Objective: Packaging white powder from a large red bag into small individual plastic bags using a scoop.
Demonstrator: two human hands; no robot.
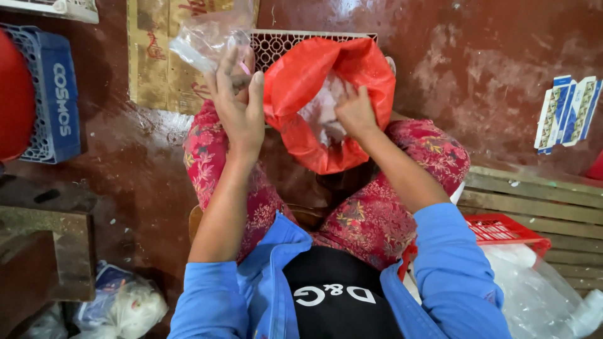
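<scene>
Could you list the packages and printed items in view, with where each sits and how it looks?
Red bag: centre, between the knees, open mouth; right hand reaches inside.
Clear bag: top centre, crinkled, held up by left hand.
Cardboard: top, flat on floor, brown with red marks.
Blue crate: left, lattice walls, white lettering.
Flat carton: right, on floor, unfolded, blue and white.
Red basket: lower right, on slats.

- The left hand (237, 103) is raised with fingers spread, pinching a clear plastic bag (204, 39) that stands above it.
- Just beside it, the right hand (355, 112) reaches into the open mouth of a red plastic bag (308, 75) holding something white.
- A blue crate (53, 94) lies well to the left of the left hand.
- A red basket (505, 229) sits below and right of the right hand.
</scene>
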